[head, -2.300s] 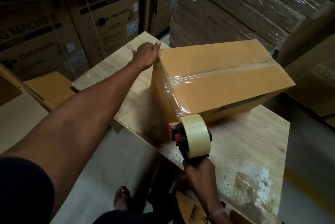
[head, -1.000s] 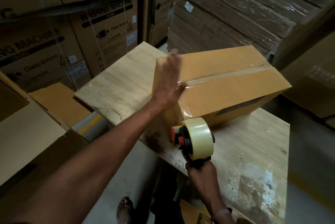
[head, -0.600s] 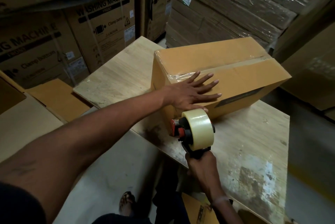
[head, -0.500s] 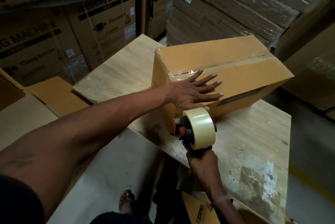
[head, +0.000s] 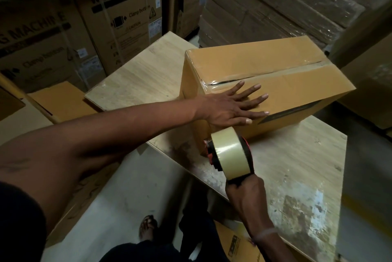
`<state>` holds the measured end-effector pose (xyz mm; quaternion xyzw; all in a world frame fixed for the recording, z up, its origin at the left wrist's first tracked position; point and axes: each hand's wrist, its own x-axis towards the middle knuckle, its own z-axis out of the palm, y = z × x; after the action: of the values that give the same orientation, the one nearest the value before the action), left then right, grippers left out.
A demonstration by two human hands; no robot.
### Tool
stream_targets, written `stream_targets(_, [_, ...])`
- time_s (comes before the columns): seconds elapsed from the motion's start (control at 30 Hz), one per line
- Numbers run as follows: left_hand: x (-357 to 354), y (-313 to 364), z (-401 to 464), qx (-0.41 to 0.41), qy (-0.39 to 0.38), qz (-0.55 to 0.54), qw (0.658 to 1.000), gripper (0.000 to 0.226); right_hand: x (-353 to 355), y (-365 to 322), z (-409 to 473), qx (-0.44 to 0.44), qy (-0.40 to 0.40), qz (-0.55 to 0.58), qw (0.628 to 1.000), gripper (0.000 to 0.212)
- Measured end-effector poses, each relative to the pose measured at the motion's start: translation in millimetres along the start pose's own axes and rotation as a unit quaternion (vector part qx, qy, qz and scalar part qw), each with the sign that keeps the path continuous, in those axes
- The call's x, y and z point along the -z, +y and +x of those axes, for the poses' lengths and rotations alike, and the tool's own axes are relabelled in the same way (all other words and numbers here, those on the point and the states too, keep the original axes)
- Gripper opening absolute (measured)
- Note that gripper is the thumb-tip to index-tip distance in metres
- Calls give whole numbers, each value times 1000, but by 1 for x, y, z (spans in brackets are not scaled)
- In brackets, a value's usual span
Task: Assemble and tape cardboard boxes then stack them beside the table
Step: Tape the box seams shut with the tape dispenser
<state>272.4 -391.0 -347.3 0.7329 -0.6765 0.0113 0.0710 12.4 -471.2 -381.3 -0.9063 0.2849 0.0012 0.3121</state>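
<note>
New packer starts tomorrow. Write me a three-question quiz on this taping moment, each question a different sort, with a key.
1. True or false: the left hand lies flat, fingers spread, on the cardboard box.
2. Multiple choice: the right hand grips A) a knife B) the tape dispenser C) a marker.
3. Fill in: the box stands on the wooden ____.

Key
1. True.
2. B; its head is at the box's near end face, low down.
3. Table.
</note>
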Motion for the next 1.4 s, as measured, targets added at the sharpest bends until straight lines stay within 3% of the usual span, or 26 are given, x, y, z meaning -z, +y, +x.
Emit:
stream_targets(0.13, [-2, -1, 3, -5, -2, -1, 1000, 55, 11, 7, 7, 82, 20, -102, 991, 20])
stream_targets(0.23, [-1, -2, 2, -2, 0, -2, 1000, 55, 8, 19, 13, 121, -1, -150, 981, 33])
stream_targets(0.3, [2, -1, 1, -4, 8, -6, 1000, 55, 6, 29, 18, 135, -2, -153, 979, 25])
stream_targets(0.37, [5, 1, -1, -3, 15, -4, 1000, 54, 5, 36, 18, 150, 16, -111, 982, 16])
stream_targets(0.47, [11, 5, -5, 5, 44, -7, 999, 52, 2, 51, 9, 120, -11, -6, 993, 21])
stream_targets(0.57, [16, 13, -11, 26, 111, -21, 993, 54, -5, 65, -11, 55, -51, 105, 992, 28])
stream_targets(0.63, [14, 18, -14, 49, 162, -19, 985, 57, -3, 65, -24, 38, -48, 176, 983, 18])
stream_targets(0.7, [11, 22, -18, 82, 205, -30, 975, 62, 1, 60, -33, 30, -51, 242, 968, 4])
stream_targets(0.83, [3, 30, -27, 174, 242, -46, 954, 81, 8, 48, -31, -31, -79, 414, 906, 26])
stream_targets(0.9, [-5, 36, -34, 225, 258, -53, 938, 91, 23, 30, -16, -47, -88, 485, 869, 18])
stream_targets(0.93, [-11, 40, -37, 251, 270, -64, 927, 97, 32, 17, -7, -37, -96, 487, 867, 9])
stream_targets(1.0, [-22, 48, -42, 295, 305, -101, 900, 109, 47, -6, 21, -10, -83, 462, 883, 28])
stream_targets(1.13, [-35, 62, -41, 338, 355, -142, 860, 122, 58, -55, 78, 51, -32, 454, 889, 36])
stream_targets(1.27, [-61, 65, -52, 346, 317, -133, 873, 125, 56, -76, 113, 61, -32, 487, 871, 38])
stream_targets(1.4, [-90, 68, -67, 352, 258, -98, 895, 110, 53, -77, 121, 58, -38, 475, 877, 38])
